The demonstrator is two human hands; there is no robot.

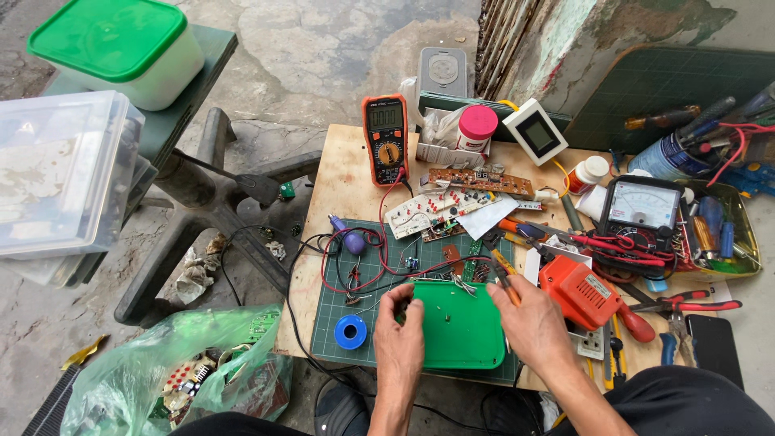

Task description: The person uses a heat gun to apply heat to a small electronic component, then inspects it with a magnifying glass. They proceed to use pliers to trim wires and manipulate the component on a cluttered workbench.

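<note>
the left hand [401, 316] pinches the left rim of a green plastic tray-shaped cover [460, 323], fingers curled around a small dark part i cannot identify. the right hand [529, 315] is clenched around a slim orange-handled tool [506, 282], its tip pointing toward the cover's far edge. the cover lies on a dark green gridded cutting mat [371, 282] at the near edge of the wooden tabletop [343, 178]. a blue roll of tape [350, 332] sits just left of the left hand. an orange digital multimeter [385, 139] lies near the far left corner, and an orange boxy tool [579, 292] rests right of the cover.
</note>
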